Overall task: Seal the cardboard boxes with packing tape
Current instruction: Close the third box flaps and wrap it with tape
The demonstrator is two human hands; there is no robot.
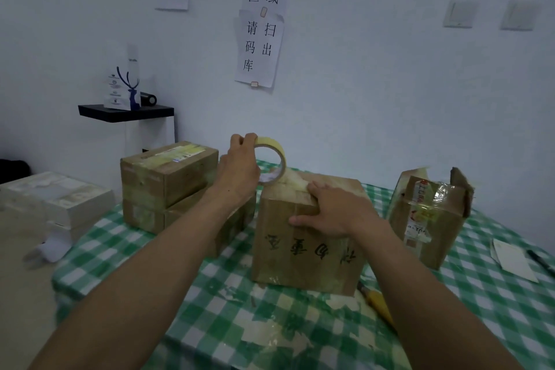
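At the far top edge of the middle box (pixel 306 237), the left hand (pixel 240 168) grips the tape roll (pixel 271 156), fingers curled over its rim, while the right hand (pixel 333 213) lies flat and spread on that box's top by the front edge, pressing rather than clasping. The likeliest trouble, I judge, is a pull off-line laying the tape crooked or wrinkled beside the seam, or the box sliding or tipping if the pressing hand eases. The open-flapped box (pixel 429 213) right of the middle box looks unsealed; a yellow-handled cutter (pixel 378 303) lies at its near right corner.
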